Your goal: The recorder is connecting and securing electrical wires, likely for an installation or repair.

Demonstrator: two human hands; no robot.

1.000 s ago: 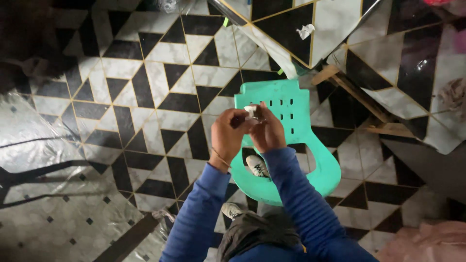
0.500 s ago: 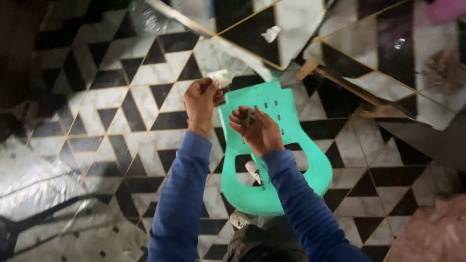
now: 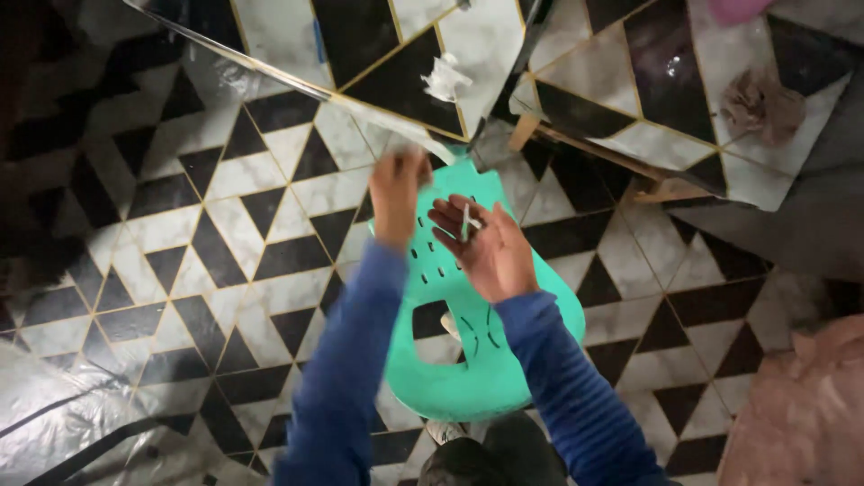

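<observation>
My left hand [image 3: 397, 193] is raised toward the edge of a table top [image 3: 270, 63], blurred, its fingers pinched on a small pale scrap. My right hand [image 3: 481, 247] lies palm up above a green plastic chair [image 3: 468, 360]. A small thin white piece [image 3: 467, 220] rests across its fingers. Both arms wear blue sleeves.
Black, white and gold patterned tables [image 3: 684, 81] fill the top of the view. A crumpled white scrap [image 3: 445, 79] and a brown rag [image 3: 763, 103] lie on them. The floor [image 3: 198, 225] has the same triangle pattern. A pink cloth [image 3: 801, 405] lies at lower right, clear plastic sheeting at lower left.
My hands came apart. The left hand rose up and away toward the table edge with a pale scrap. The right hand turned palm up with the white piece on it.
</observation>
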